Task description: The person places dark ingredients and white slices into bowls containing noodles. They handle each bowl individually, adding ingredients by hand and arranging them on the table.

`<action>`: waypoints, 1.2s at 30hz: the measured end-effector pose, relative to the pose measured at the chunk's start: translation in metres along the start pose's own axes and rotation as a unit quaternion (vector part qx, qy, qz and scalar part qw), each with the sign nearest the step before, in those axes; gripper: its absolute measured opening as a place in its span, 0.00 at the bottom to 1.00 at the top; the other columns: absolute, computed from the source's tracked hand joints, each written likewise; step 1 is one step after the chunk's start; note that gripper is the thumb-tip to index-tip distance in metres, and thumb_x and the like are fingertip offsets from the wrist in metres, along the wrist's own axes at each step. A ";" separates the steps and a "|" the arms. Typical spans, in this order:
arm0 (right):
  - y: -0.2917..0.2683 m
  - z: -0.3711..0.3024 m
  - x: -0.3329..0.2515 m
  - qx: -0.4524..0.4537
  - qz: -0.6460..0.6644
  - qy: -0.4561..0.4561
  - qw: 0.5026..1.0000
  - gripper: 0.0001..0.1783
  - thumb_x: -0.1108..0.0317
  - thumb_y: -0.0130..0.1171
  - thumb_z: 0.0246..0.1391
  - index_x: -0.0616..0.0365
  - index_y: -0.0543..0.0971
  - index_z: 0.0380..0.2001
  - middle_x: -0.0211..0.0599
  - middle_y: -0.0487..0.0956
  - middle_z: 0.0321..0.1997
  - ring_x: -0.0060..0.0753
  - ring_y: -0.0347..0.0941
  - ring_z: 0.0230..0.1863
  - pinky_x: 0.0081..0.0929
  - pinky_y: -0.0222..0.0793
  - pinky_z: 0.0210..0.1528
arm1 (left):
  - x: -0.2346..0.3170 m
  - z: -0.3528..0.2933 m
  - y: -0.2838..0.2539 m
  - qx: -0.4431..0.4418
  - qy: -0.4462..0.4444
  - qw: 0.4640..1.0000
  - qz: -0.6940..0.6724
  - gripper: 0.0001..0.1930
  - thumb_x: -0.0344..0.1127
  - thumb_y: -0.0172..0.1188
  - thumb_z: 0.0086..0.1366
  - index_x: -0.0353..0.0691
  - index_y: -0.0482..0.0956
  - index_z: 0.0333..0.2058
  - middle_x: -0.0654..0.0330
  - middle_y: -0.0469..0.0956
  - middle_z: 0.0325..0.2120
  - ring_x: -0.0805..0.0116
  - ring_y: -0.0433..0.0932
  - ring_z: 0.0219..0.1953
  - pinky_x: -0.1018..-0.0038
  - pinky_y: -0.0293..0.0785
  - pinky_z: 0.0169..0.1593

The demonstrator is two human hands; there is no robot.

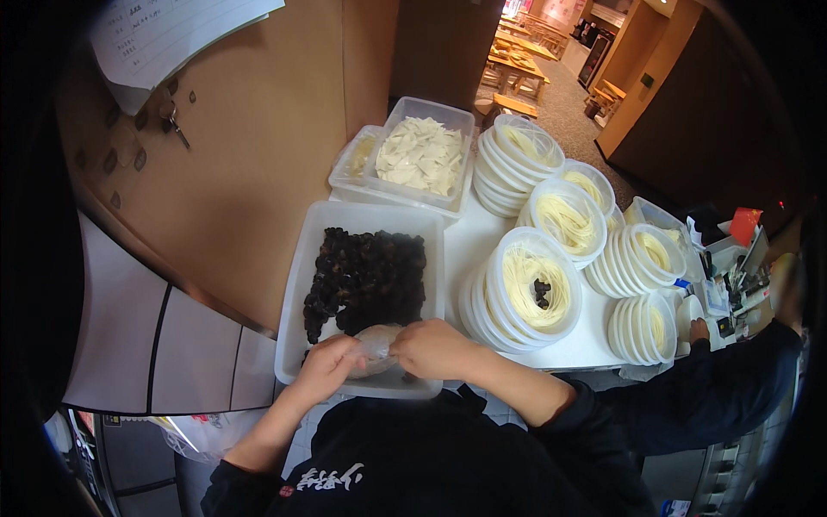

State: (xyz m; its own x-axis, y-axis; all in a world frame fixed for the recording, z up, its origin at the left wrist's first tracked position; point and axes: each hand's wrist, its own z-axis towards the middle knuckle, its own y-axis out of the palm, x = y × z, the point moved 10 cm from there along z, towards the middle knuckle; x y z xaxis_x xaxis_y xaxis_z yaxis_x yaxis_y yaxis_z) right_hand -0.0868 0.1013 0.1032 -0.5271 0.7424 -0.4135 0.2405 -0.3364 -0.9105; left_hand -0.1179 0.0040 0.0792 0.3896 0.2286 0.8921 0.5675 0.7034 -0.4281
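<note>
A crumpled clear plastic bag (376,343) is stretched between my two hands, above the near side of a white plastic tub (370,215). My left hand (326,369) pinches its left edge with closed fingers. The fingers of my right hand (431,349) are closed on the other edge. Dark, wrinkled pieces that look like wood ear fungus (370,271) cover much of the tub's bottom. Just right of the tub stands a stack of round white containers (482,302). The top one holds pale noodles (521,276) with a few dark pieces (542,293) in the middle.
Behind the tub, a clear bin (398,112) holds flat pale pieces (422,155). More stacked noodle containers (568,220) stand to the right. At far right, another person's hand (699,331) is beside a stack. A brown panel (250,172) rises at left.
</note>
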 end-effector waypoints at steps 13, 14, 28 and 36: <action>0.009 0.011 0.019 -0.073 -0.140 0.162 0.974 0.31 0.72 0.52 0.44 0.65 0.62 0.55 0.46 0.78 0.23 0.46 0.76 0.27 0.39 0.70 0.27 | 0.005 0.028 0.009 -0.006 -0.004 0.884 0.468 0.08 0.39 0.58 0.53 0.41 0.78 0.25 0.54 0.75 0.14 0.57 0.76 0.21 0.65 0.71 0.33; 0.009 0.010 0.023 -0.085 -0.133 0.180 0.971 0.33 0.71 0.53 0.44 0.65 0.60 0.56 0.46 0.78 0.24 0.46 0.77 0.28 0.38 0.70 0.28 | 0.009 0.028 0.001 0.028 -0.005 0.883 0.468 0.09 0.39 0.58 0.53 0.40 0.78 0.25 0.54 0.75 0.14 0.57 0.76 0.20 0.65 0.71 0.33; 0.034 -0.004 0.064 -0.121 -0.183 0.236 0.947 0.47 0.63 0.63 0.39 0.65 0.51 0.61 0.42 0.79 0.24 0.43 0.77 0.28 0.33 0.70 0.29 | -0.070 0.014 0.014 -0.110 -0.076 0.834 0.535 0.42 0.43 0.68 0.41 0.43 0.62 0.57 0.57 0.66 0.46 0.62 0.62 0.51 0.55 0.49 0.59; -0.019 0.010 0.019 0.109 -0.192 0.093 0.971 0.26 0.71 0.55 0.40 0.62 0.70 0.48 0.40 0.77 0.35 0.39 0.74 0.38 0.32 0.71 0.35 | -0.060 0.017 0.005 -0.047 -0.025 0.879 0.474 0.39 0.36 0.67 0.42 0.42 0.62 0.56 0.53 0.65 0.50 0.58 0.58 0.58 0.47 0.41 0.62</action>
State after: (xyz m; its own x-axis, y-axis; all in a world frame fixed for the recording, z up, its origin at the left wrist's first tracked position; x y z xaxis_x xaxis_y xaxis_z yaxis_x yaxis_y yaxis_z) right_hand -0.1096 0.1164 0.1124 -0.3831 0.9221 -0.0544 -0.1341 -0.1138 -0.9844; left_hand -0.1506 0.0047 0.0260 0.6891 0.7125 0.1321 0.0632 0.1225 -0.9905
